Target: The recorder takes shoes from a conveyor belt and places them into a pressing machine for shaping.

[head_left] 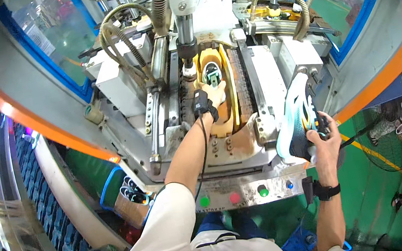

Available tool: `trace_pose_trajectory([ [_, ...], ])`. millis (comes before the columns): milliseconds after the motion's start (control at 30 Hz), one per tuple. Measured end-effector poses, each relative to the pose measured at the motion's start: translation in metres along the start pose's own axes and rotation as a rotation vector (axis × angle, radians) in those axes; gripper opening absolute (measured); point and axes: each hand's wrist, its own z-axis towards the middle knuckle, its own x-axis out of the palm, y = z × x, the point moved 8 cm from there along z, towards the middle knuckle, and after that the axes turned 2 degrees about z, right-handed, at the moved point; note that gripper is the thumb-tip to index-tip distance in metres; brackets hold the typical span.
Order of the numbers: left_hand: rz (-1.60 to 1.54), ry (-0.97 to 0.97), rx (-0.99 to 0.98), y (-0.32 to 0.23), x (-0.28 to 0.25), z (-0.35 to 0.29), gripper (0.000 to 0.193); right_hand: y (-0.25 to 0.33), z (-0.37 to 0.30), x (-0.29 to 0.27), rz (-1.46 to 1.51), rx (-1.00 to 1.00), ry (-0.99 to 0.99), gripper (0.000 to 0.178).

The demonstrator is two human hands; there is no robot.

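Note:
My left hand [216,92] reaches deep into the middle of a shoe press [266,68] and grips the near end of a shoe [211,71] seated in the yellowish mould under the vertical ram [185,31]. A black band sits on that wrist. At the machine's right front my right hand [322,137] holds a second shoe [296,116] up on edge, dark with a pale blue sole; its sole faces left. That wrist wears a black watch.
A metal front panel [247,187] carries green, red, green and blue buttons [234,197]. Hoses and cables [119,27] loop above the press. A bin with more shoes [131,189] stands at the lower left. Green floor with a yellow line [379,158] lies to the right.

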Motion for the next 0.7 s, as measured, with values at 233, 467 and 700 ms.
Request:
trace_pose_trajectory([
  [233,0.165,-0.063,0.025,0.006,0.004,0.027,0.053,0.019,0.070,0.034,-0.262,-0.056,0.003,0.044],
  [467,-1.009,0.521,-0.249,0.048,-0.101,-0.120,0.024,0.014,0.177,0.216,-0.670,-0.051,0.419,0.047],
  [700,-0.874,0.073,-0.270,0.107,-0.301,-0.276,0.046,-0.064,0.144,0.374,-0.990,-0.062,0.437,0.036],
])
